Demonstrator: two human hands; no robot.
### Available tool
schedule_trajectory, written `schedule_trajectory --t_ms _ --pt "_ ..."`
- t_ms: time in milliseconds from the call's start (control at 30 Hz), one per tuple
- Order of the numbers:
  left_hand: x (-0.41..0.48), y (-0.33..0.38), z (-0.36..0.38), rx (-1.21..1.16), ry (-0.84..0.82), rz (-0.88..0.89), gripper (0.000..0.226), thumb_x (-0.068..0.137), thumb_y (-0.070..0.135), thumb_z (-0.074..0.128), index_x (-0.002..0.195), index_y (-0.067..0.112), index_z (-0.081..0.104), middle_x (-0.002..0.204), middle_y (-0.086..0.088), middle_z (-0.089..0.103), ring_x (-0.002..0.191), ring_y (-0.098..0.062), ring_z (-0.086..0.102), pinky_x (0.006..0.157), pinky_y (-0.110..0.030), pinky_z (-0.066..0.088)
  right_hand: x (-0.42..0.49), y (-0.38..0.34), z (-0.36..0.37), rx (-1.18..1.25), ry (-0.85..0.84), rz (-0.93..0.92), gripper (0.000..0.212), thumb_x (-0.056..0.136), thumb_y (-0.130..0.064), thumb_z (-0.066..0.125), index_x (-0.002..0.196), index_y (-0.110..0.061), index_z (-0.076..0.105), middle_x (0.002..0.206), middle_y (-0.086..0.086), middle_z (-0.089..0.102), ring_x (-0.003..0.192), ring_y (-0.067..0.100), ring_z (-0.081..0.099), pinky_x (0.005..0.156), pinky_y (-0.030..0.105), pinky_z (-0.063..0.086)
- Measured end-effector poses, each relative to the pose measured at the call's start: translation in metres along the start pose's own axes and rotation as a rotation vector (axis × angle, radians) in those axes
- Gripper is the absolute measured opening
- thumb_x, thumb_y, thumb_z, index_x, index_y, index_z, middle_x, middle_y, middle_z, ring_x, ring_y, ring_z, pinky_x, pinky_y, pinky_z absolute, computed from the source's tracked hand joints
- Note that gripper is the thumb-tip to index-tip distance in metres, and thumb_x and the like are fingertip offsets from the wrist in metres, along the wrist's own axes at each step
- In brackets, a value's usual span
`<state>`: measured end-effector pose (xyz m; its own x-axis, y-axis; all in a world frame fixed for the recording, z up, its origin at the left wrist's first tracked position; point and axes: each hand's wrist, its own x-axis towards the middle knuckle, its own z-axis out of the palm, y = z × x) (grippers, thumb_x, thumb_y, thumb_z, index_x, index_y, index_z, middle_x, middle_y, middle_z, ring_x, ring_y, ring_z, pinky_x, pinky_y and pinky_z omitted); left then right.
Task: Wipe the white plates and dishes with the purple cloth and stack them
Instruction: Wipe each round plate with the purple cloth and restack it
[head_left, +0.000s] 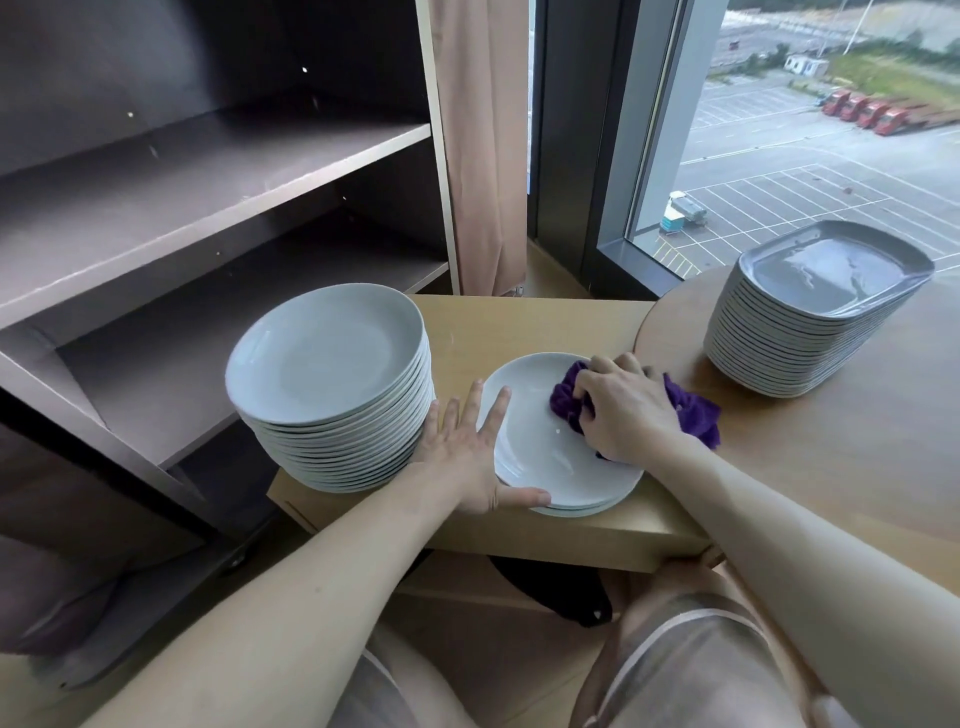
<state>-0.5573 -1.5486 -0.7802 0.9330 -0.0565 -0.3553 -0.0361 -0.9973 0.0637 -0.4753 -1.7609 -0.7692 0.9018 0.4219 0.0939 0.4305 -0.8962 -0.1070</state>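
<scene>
A short stack of round white plates (540, 457) sits at the middle of the small wooden table (524, 322). My right hand (631, 410) grips the bunched purple cloth (696, 410) and presses it onto the top plate's right side. My left hand (467, 447) lies flat with fingers spread on the stack's left rim, thumb along the near edge. Left of it stands a tall stack of round white plates (332, 384). At the right, a tall stack of squarish white dishes (810, 312) rests on the round table (852, 441).
A dark open shelf unit (208, 208) stands to the left, close behind the tall round stack. A curtain (483, 145) and a window (810, 135) are behind the tables. My knees are below the small table's near edge.
</scene>
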Motion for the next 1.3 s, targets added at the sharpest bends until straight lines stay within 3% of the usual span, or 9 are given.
schedule_trajectory --t_ms 133,367,533,833,1067,1300 --pt "0.000 -0.001 0.002 -0.011 0.032 0.020 0.136 0.062 0.102 0.045 0.148 0.039 -0.041 0.164 -0.004 -0.037 0.157 -0.031 -0.014 0.123 -0.052 -0.017 0.012 -0.015 0.021 -0.031 0.125 0.016 0.021 0.098 -0.029 0.052 0.114 -0.020 0.063 0.121 0.003 0.053 0.116 0.031 0.046 0.100 0.050 0.035" --pt "0.003 -0.005 0.008 -0.038 0.076 0.048 0.135 0.058 0.104 0.040 0.140 0.044 -0.048 0.163 -0.005 -0.037 0.158 -0.029 -0.013 0.122 -0.054 -0.018 0.020 -0.041 0.036 0.298 0.185 0.120 0.025 0.098 -0.036 0.061 0.120 -0.025 0.065 0.132 -0.001 0.052 0.125 0.027 0.043 0.105 0.046 0.026" --pt "0.005 -0.006 0.011 -0.078 0.103 0.039 0.140 0.047 0.106 0.031 0.141 0.040 -0.049 0.165 -0.002 -0.035 0.158 -0.027 -0.011 0.122 -0.053 -0.019 0.011 -0.061 0.034 0.419 0.103 -0.018 0.025 0.092 -0.040 0.070 0.113 -0.027 0.068 0.120 -0.009 0.057 0.117 0.020 0.045 0.103 0.042 0.031" --pt "0.002 -0.003 0.009 -0.106 0.072 0.015 0.152 0.046 0.106 0.040 0.150 0.029 -0.040 0.166 0.000 -0.030 0.158 -0.021 -0.011 0.122 -0.051 -0.020 -0.029 -0.050 0.010 0.517 -0.127 -0.138 0.019 0.085 -0.039 0.078 0.101 -0.032 0.073 0.108 -0.015 0.060 0.104 0.009 0.043 0.098 0.038 0.036" --pt "0.003 0.000 0.003 -0.058 0.034 -0.014 0.153 0.052 0.106 0.040 0.155 0.020 -0.033 0.166 -0.001 -0.031 0.158 -0.020 -0.010 0.123 -0.051 -0.018 -0.039 -0.034 -0.005 0.383 -0.192 -0.142 0.013 0.086 -0.039 0.073 0.099 -0.035 0.070 0.104 -0.019 0.053 0.103 0.008 0.042 0.090 0.033 0.030" --pt "0.003 0.001 0.003 -0.036 0.014 -0.020 0.149 0.047 0.107 0.032 0.157 0.026 -0.028 0.165 -0.003 -0.033 0.158 -0.026 -0.011 0.121 -0.051 -0.021 -0.035 -0.020 -0.020 -0.100 -0.272 0.073 0.041 0.083 -0.041 0.069 0.116 -0.027 0.050 0.120 0.001 0.046 0.120 0.030 0.046 0.101 0.056 0.033"
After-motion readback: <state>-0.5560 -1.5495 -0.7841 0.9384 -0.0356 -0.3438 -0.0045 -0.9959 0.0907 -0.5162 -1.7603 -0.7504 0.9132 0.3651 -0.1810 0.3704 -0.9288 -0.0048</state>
